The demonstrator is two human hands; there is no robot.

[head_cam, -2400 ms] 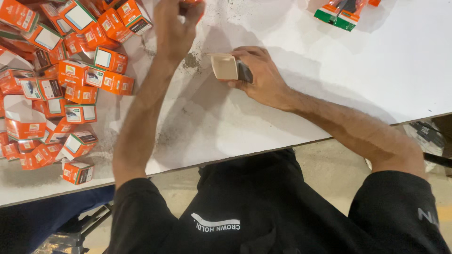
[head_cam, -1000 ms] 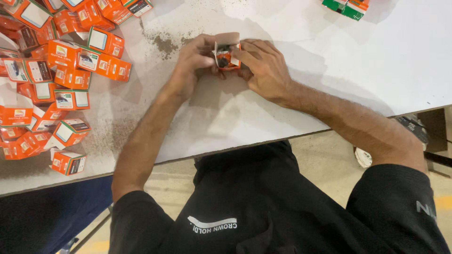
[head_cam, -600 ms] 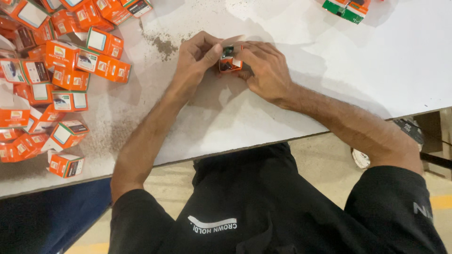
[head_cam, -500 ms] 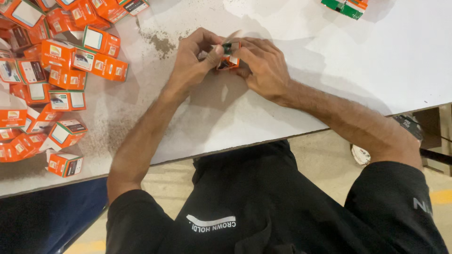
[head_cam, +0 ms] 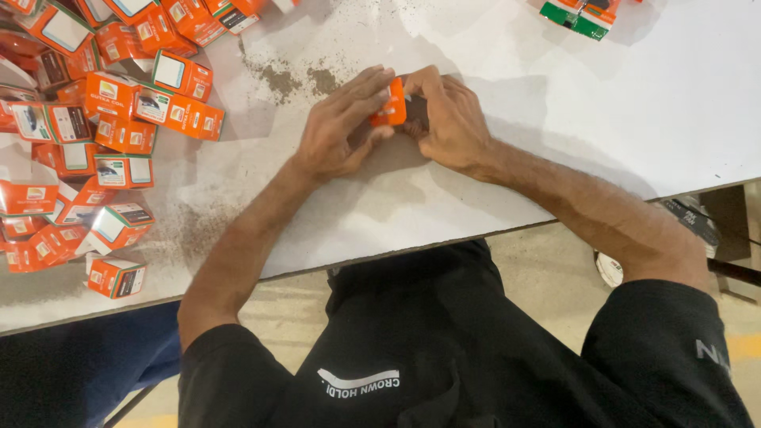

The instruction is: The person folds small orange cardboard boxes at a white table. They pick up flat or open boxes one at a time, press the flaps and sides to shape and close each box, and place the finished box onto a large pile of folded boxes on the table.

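Left hand (head_cam: 337, 131), right hand (head_cam: 444, 119) together grasping one small orange box (head_cam: 390, 107); loose-box pile (head_cam: 87, 135) uncountable.

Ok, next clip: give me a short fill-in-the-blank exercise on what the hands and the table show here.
1. Both hands, the left hand and the right hand, hold one small ____ box between them.
2. The pile of boxes lies on the person's ____ side of the table.
3. The table has a ____ top.
4. The dark speckled patch lies nearer the ____ hand.

Missing words: orange; left; white; left
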